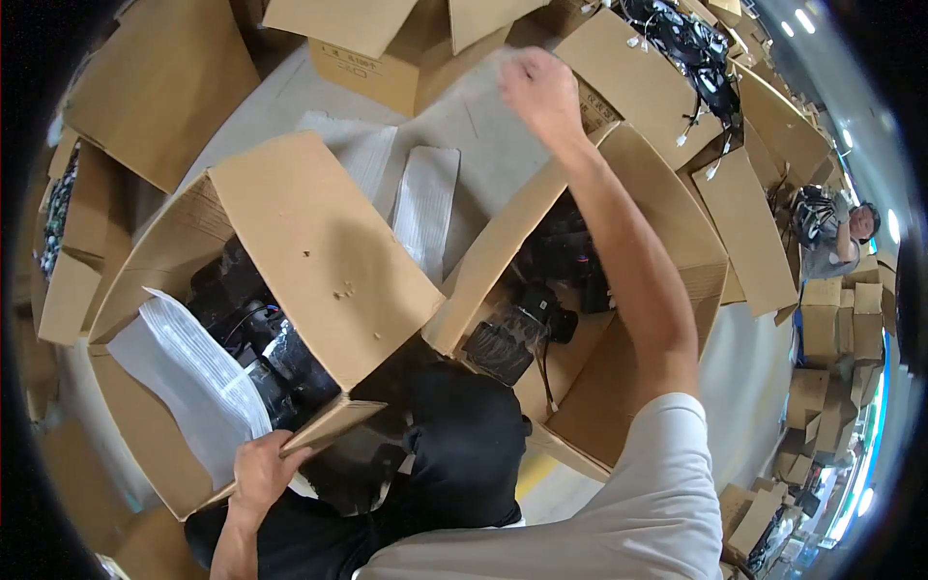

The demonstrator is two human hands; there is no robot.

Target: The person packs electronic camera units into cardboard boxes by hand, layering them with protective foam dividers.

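At the lower left my left hand (261, 472) is closed on the near edge of an open cardboard box (333, 256), by a folded flap. Inside that box lie black plastic parts (290, 372) with wires, some in clear wrap, and a white foam sheet (188, 353) is along its left side. My right hand (539, 87) is stretched far forward, past the second open cardboard box (609, 401), above the floor. Motion blurs its fingers, so I cannot tell whether they hold anything. In the second box are more black parts (541, 309), one with a cable.
White foam sheets (425, 203) lie on the floor between the two boxes. Another open carton (362, 77) stands ahead. Black wire harnesses (686, 58) are piled on a box at the upper right. A person (831, 232) is at the far right, near stacked cartons (822, 329).
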